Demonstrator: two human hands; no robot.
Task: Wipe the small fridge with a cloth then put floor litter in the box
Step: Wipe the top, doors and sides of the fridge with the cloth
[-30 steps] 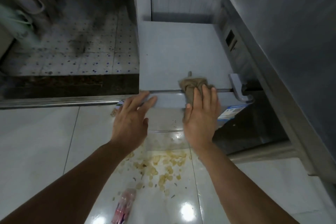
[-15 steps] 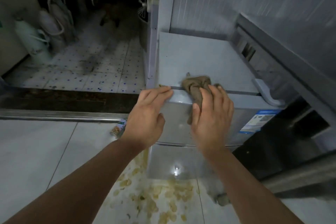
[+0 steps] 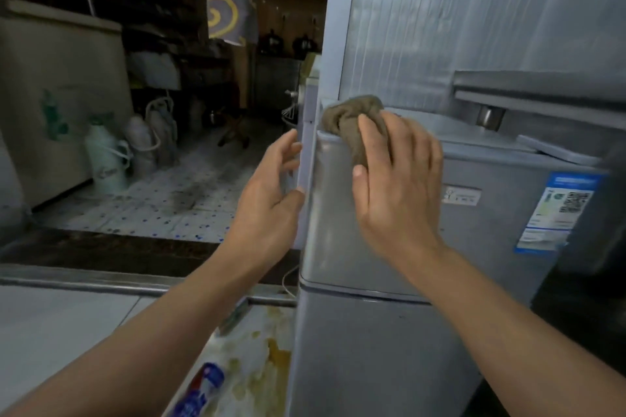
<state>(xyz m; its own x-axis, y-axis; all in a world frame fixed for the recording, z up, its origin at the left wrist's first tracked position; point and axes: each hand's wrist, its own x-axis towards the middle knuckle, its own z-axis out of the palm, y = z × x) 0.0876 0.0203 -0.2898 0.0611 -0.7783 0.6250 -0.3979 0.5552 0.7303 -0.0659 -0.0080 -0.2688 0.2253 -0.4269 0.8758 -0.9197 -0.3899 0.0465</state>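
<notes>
brown cloth (image 3: pixel 352 118) pressed on fridge (image 3: pixel 389 332)

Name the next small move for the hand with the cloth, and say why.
Probably drag the cloth down the fridge door: the right hand presses it at the top left corner, and the left hand steadies the side edge.
</notes>
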